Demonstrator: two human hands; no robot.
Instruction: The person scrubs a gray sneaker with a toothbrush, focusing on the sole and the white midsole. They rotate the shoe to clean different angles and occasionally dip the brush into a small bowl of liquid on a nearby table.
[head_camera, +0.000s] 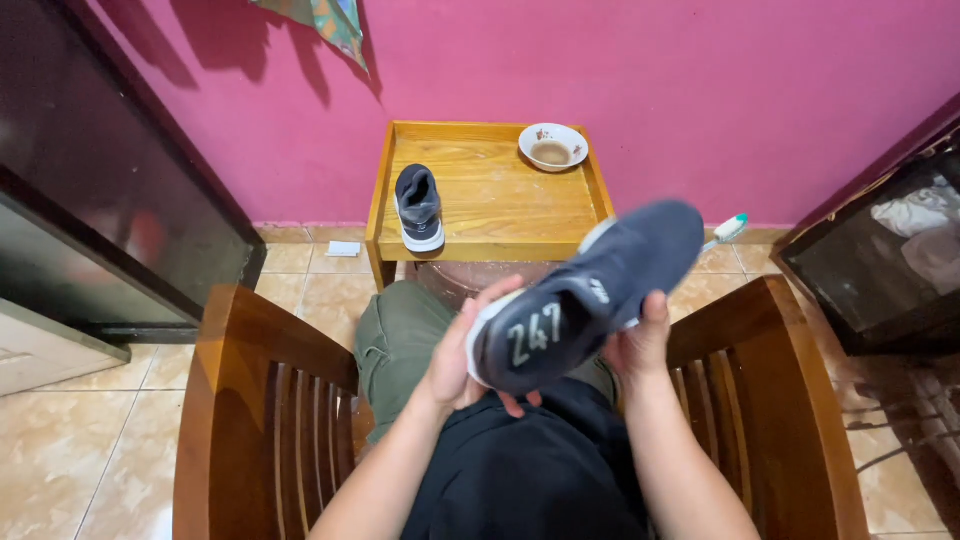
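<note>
Because both hands share the load, the dark grey fabric sneaker with a white sole (585, 295) sits tilted over the lap, side turned up for a clear look: the left hand (462, 352) cups its heel, the right hand (640, 340) closes under its middle. Its matching shoe (419, 207) stands at the wooden surface's (500, 205) front-left edge, a small patterned bowl (553, 147) at the far-right corner.

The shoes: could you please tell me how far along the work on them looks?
Nothing looks finished. In hand: the left hand and right hand hold one dark shoe up over the lap. Left: the second shoe stands untouched on the wooden table, near a bowl. A toothbrush shows behind the held shoe.
</note>
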